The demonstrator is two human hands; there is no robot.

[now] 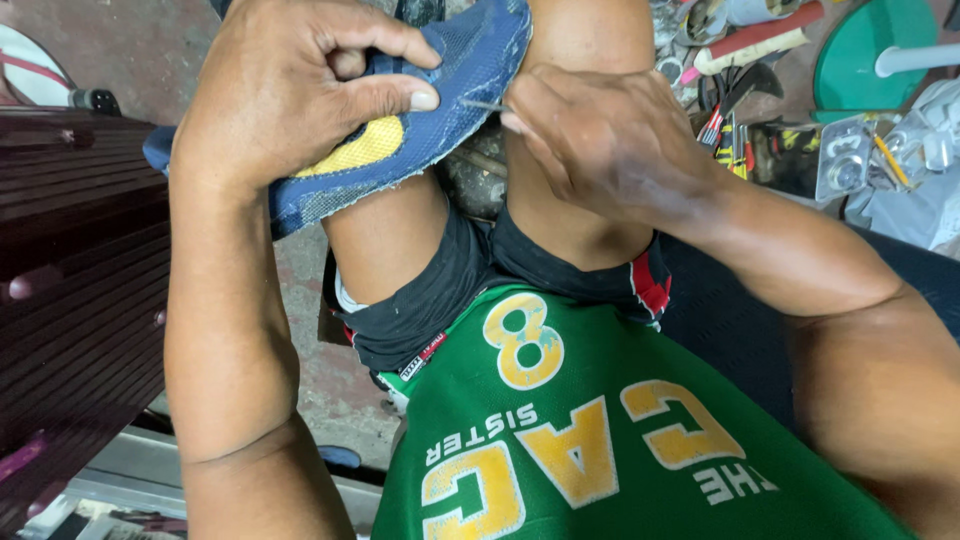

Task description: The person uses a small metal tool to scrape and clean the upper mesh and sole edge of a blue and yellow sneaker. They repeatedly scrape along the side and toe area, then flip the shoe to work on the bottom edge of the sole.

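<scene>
Clearly your left hand (300, 95) pinched the soft, light shoe (440, 90) by its edge, right fingers (520, 115) closed on the needle (485, 104).

Two hands, one shoe, one needle

I count two hands at work, the left hand (290, 95) and the right hand (600, 140), with one blue shoe (440, 110) and one thin metal needle (487, 104) between them. Two bare knees rise under them. One green jersey (600, 440) fills the foreground, one green round lid (865, 50) lies off to the side, and one dark wooden cabinet (70, 260) stands nearby.
</scene>
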